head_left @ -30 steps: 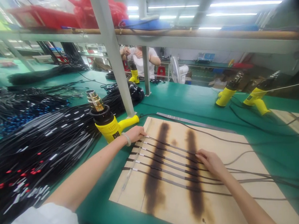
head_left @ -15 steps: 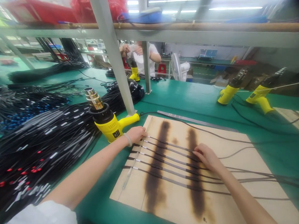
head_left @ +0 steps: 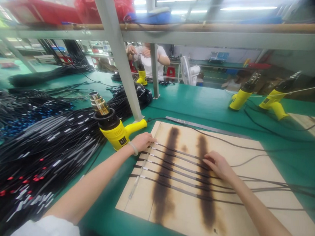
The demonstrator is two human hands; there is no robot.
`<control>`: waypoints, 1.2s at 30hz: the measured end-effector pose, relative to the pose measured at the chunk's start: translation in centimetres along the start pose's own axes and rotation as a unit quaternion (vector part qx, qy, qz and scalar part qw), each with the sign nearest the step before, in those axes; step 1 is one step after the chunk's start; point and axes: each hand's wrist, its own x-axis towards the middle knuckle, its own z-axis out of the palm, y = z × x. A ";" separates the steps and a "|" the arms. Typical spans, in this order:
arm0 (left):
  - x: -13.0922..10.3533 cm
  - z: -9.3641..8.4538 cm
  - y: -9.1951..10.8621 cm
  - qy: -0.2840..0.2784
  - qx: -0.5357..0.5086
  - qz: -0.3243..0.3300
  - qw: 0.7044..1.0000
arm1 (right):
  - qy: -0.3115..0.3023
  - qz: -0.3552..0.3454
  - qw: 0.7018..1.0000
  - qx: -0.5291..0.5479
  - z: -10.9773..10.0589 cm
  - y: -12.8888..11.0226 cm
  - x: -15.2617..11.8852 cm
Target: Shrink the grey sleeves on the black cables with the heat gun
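Several black cables (head_left: 180, 171) lie side by side across a pale wooden board (head_left: 240, 218) marked by two dark scorched bands. Small white bands show on the cables near the board's left edge. My left hand (head_left: 143, 143) pinches the left end of the farthest cable at that edge; its fingers cover the tip. Farther right along the same cable, the thumb and fingers of my right hand (head_left: 219, 165) are closed on it beside the second scorched band. Just beyond my left wrist, a yellow heat gun (head_left: 116, 132) stands with its metal nozzle upward.
Bundles of dark cables (head_left: 69, 135) cover the left of the green table (head_left: 188, 99). A grey shelf post (head_left: 124, 70) rises behind the board. More yellow heat guns (head_left: 240, 98) stand at the far right. A person (head_left: 160, 60) works across the table near a white fan (head_left: 188, 70).
My left hand has shifted very slightly at the cable end. My right hand and the cables are practically where they were.
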 end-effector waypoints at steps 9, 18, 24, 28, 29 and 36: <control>-3.3 2.9 -0.1 0.078 -0.272 -0.216 0.934 | 0.055 0.058 0.997 0.011 -0.9 0.6 -2.0; -3.7 3.5 1.5 0.071 -0.356 -0.218 0.906 | 0.133 0.050 0.989 -0.033 -0.5 0.4 -2.6; -4.2 4.0 1.6 0.092 -0.380 -0.209 0.896 | 0.141 0.008 0.988 -0.069 1.0 -2.3 -1.0; -4.2 4.4 1.6 0.101 -0.391 -0.201 0.893 | 0.096 -0.003 0.994 -0.061 2.5 -4.1 0.5; -4.2 4.4 1.6 0.103 -0.393 -0.200 0.892 | 0.081 -0.002 0.995 -0.058 2.8 -4.5 0.9; -4.3 4.8 1.5 0.107 -0.395 -0.185 0.893 | 0.012 0.003 0.999 -0.047 4.6 -5.5 3.6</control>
